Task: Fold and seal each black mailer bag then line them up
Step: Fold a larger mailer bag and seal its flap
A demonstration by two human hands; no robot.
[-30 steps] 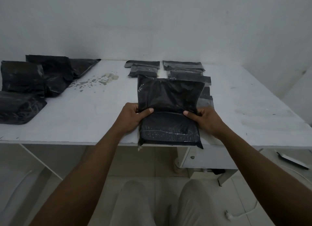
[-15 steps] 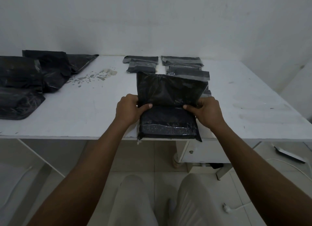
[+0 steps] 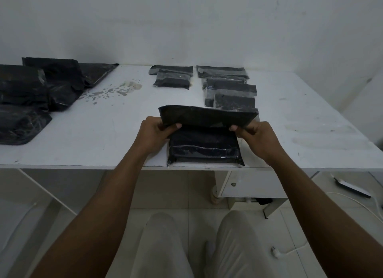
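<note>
At lower centre, on the white table's (image 3: 99, 141) near edge, left hand (image 3: 153, 133) and right hand (image 3: 256, 137) pinch the glossy black plastic mailer bag's (image 3: 204, 145) flap corners, keeping the fold square, likely for sealing.

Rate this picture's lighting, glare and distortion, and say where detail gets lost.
Head view: dim, flat light with soft shadows on the table; the wide-angle lens stretches the forearms toward the corners; faint sheen on the mailer bag, whose flap the left hand and right hand pinch; the piled bags at left merge into one dark mass; no evident motion blur.
</note>
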